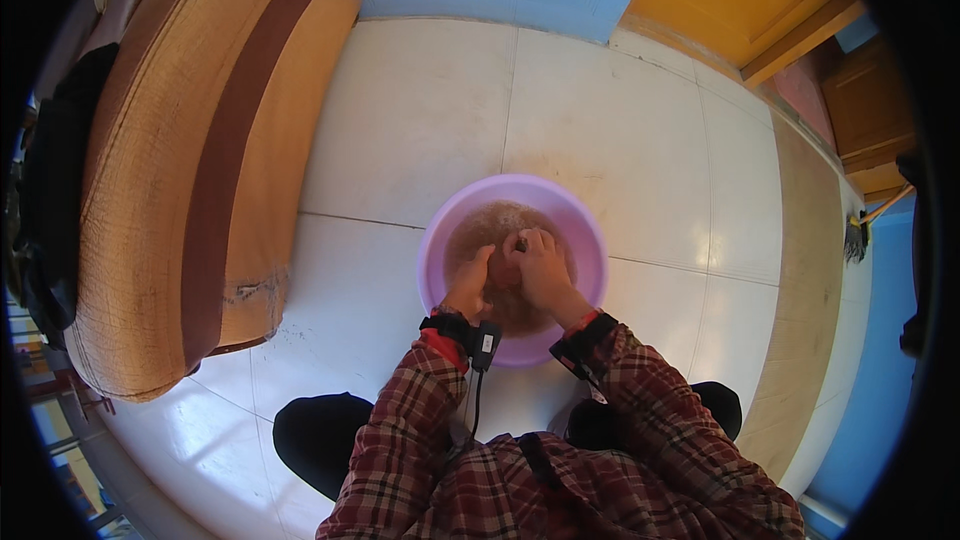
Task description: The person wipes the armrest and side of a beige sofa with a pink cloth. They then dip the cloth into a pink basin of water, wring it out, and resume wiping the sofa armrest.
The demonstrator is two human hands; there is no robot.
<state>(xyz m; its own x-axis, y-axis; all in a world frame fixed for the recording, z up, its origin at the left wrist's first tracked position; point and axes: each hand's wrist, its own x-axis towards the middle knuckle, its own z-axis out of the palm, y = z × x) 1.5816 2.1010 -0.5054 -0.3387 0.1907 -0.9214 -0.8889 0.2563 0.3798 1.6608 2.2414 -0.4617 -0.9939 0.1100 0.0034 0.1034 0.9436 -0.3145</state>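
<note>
A light purple plastic basin (589, 221) stands on the floor in front of me. It holds murky brown water (480, 229) with some foam at the far side. Both of my hands are inside it, around a roundish reddish-brown object (504, 271) partly under the water. My left hand (471, 283) cups its left side with the thumb up; the fingers beneath are hidden. From the right, my right hand (543, 268) curls over it. A small dark spot (521, 245) shows between the right thumb and fingers; what it is cannot be made out.
A tan and brown padded sofa (255, 127) stands on the left. Pale tiles (405, 112) cover the floor around the basin. My bent knees (322, 435) flank my forearms, and a cable (478, 405) hangs from the left wrist strap. A broom (856, 236) leans at the far right.
</note>
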